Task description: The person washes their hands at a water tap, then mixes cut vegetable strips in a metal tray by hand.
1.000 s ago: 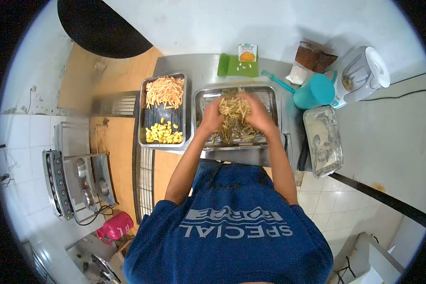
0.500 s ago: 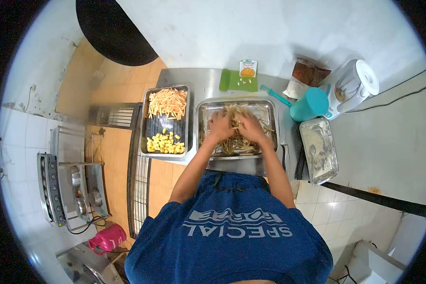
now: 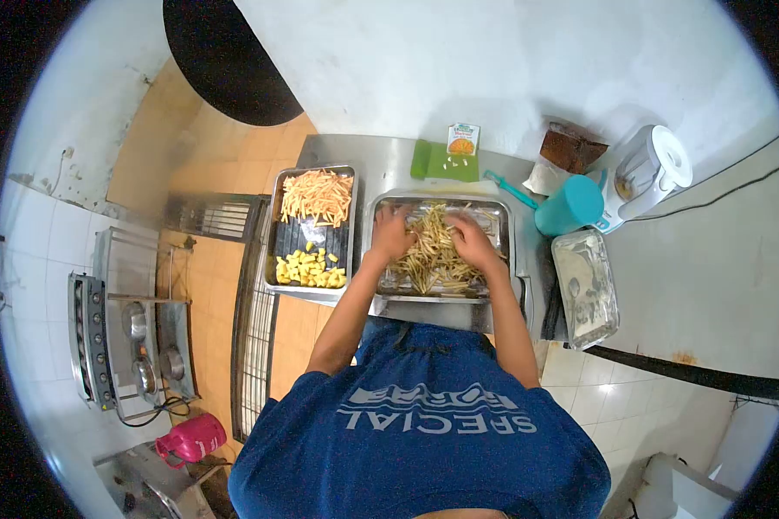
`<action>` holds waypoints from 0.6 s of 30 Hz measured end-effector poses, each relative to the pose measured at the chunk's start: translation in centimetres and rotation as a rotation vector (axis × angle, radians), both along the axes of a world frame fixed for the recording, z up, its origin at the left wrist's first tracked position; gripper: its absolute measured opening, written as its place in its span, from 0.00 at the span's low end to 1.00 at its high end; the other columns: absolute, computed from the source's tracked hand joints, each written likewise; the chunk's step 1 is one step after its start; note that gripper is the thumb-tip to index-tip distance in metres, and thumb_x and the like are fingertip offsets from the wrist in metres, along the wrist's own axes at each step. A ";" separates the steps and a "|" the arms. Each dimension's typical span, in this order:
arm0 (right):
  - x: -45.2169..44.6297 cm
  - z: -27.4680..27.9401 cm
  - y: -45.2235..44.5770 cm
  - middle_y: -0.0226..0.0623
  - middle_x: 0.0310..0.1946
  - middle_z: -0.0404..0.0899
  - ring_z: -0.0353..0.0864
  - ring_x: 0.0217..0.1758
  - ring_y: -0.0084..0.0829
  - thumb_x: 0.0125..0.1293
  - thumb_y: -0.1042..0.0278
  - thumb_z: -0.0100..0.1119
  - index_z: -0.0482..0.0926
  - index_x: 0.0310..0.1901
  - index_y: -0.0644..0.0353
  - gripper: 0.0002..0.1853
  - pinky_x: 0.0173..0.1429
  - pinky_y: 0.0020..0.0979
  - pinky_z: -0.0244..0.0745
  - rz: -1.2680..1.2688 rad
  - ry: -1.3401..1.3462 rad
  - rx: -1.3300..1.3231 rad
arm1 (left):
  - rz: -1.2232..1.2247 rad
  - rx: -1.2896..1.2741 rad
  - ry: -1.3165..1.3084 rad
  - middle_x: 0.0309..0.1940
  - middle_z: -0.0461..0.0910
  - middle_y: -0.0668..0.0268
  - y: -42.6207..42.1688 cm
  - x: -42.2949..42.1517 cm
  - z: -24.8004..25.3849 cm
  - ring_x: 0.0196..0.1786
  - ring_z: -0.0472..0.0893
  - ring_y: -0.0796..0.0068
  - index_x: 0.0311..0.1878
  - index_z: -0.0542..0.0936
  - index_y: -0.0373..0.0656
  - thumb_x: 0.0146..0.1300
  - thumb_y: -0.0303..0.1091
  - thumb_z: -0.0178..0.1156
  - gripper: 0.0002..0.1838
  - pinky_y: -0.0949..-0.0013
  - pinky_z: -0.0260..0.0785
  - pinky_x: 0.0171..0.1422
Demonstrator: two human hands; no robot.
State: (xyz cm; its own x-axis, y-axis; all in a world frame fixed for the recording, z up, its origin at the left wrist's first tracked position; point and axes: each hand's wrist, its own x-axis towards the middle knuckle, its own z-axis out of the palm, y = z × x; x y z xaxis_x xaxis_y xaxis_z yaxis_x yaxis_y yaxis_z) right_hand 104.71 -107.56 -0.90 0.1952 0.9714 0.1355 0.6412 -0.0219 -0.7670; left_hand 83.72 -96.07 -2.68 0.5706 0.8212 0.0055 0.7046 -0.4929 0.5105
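Note:
A metal tray [image 3: 441, 300] in front of me holds a loose heap of thin yellow-green strips [image 3: 437, 259] with brownish flecks. At the heap's left side is my left hand [image 3: 393, 232], its fingers stretched out inside the tray. My right hand [image 3: 473, 240] rests against the right side of the heap, fingers apart and partly hidden among the strips. Neither hand lifts anything. Left of this tray stands a second metal tray [image 3: 273, 232], with pale orange strips [image 3: 316, 197] at its far end and yellow chunks [image 3: 312, 268] at its near end.
Behind the middle tray lie a green mat [image 3: 424, 164] and a sachet [image 3: 463, 138]. A teal jug [image 3: 571, 206], a teal-handled tool [image 3: 517, 192], a brown packet [image 3: 573, 150] and a blender [image 3: 645, 177] stand right. A tray with whitish residue [image 3: 585, 285] sits near the right edge.
My hands have moved apart to the sides of the heap. The strips now sit gathered higher in the middle. The whole view has shifted slightly.

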 end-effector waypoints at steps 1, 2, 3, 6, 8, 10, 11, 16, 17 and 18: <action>-0.1 0.5 -0.2 0.49 0.57 0.82 0.77 0.64 0.55 0.65 0.73 0.55 0.82 0.57 0.56 0.19 0.71 0.47 0.70 0.086 0.151 -0.039 | 0.022 -0.001 -0.004 0.72 0.65 0.47 -0.1 0.0 0.0 0.71 0.65 0.38 0.71 0.72 0.51 0.58 0.46 0.71 0.37 0.43 0.61 0.75; 0.5 1.2 -0.6 0.48 0.66 0.77 0.71 0.73 0.50 0.71 0.71 0.53 0.80 0.62 0.54 0.20 0.73 0.43 0.68 0.081 0.251 -0.231 | -0.008 -0.082 0.018 0.70 0.66 0.45 0.0 -0.1 0.0 0.69 0.66 0.38 0.70 0.72 0.47 0.58 0.44 0.71 0.37 0.44 0.61 0.74; 1.1 1.1 -0.8 0.48 0.66 0.77 0.71 0.73 0.50 0.71 0.71 0.53 0.80 0.62 0.54 0.20 0.73 0.43 0.68 0.082 0.250 -0.231 | -0.007 -0.082 0.018 0.70 0.66 0.45 0.0 -0.4 0.1 0.69 0.66 0.38 0.70 0.72 0.47 0.58 0.44 0.71 0.37 0.44 0.61 0.74; 2.4 0.4 -1.4 0.48 0.67 0.75 0.66 0.76 0.50 0.73 0.66 0.55 0.80 0.64 0.53 0.20 0.77 0.46 0.62 -0.112 -0.040 -0.049 | -0.084 -0.045 -0.059 0.69 0.66 0.42 -0.3 -1.4 0.0 0.69 0.66 0.37 0.69 0.73 0.46 0.56 0.44 0.72 0.37 0.43 0.61 0.74; 1.9 -0.6 -1.4 0.49 0.68 0.74 0.64 0.77 0.51 0.73 0.65 0.55 0.79 0.65 0.53 0.20 0.78 0.46 0.60 -0.175 -0.154 -0.055 | -0.027 0.040 -0.148 0.71 0.64 0.39 -0.3 -1.4 -0.7 0.71 0.64 0.35 0.68 0.73 0.45 0.56 0.43 0.72 0.36 0.43 0.59 0.76; 1.6 -2.3 -1.1 0.54 0.65 0.76 0.68 0.74 0.55 0.72 0.64 0.56 0.77 0.65 0.56 0.22 0.78 0.49 0.62 -0.200 -0.310 -0.012 | -0.009 0.072 -0.058 0.72 0.62 0.39 0.0 -0.9 -2.5 0.72 0.62 0.34 0.68 0.73 0.45 0.56 0.42 0.71 0.36 0.43 0.58 0.77; 1.7 -3.0 -1.1 0.54 0.65 0.76 0.68 0.74 0.55 0.72 0.64 0.56 0.77 0.65 0.56 0.22 0.78 0.49 0.62 -0.200 -0.313 -0.009 | 0.017 0.105 0.034 0.73 0.61 0.38 0.1 -0.7 -3.3 0.73 0.61 0.33 0.69 0.73 0.44 0.56 0.41 0.70 0.36 0.43 0.57 0.78; 0.1 0.4 -1.6 0.51 0.65 0.78 0.75 0.69 0.50 0.72 0.63 0.58 0.78 0.64 0.59 0.21 0.75 0.43 0.67 -0.018 0.218 -0.066 | -0.017 -0.067 0.054 0.75 0.59 0.38 -0.4 -1.0 -1.6 0.75 0.58 0.31 0.72 0.71 0.44 0.58 0.43 0.68 0.38 0.42 0.55 0.80; -0.1 1.1 -1.6 0.51 0.64 0.78 0.76 0.69 0.49 0.72 0.63 0.58 0.79 0.63 0.59 0.20 0.74 0.43 0.68 -0.035 0.241 -0.078 | -0.040 -0.072 0.072 0.75 0.59 0.39 -0.3 -1.1 -1.8 0.75 0.58 0.31 0.72 0.71 0.44 0.60 0.45 0.68 0.38 0.42 0.55 0.80; 0.0 0.7 -1.5 0.51 0.64 0.78 0.76 0.69 0.49 0.72 0.63 0.58 0.79 0.63 0.59 0.20 0.74 0.43 0.68 -0.032 0.242 -0.078 | -0.037 -0.072 0.073 0.75 0.59 0.39 -0.2 -1.2 -1.8 0.75 0.58 0.31 0.72 0.71 0.44 0.60 0.45 0.68 0.38 0.42 0.55 0.80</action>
State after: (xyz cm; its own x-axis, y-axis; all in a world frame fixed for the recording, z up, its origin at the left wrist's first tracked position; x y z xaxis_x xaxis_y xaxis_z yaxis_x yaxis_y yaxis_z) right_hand 104.67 -109.10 -0.22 0.2432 0.9700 0.0059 0.4369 -0.1041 -0.8935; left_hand 82.53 -96.28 -4.47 0.5973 0.7963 -0.0954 0.7232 -0.4834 0.4932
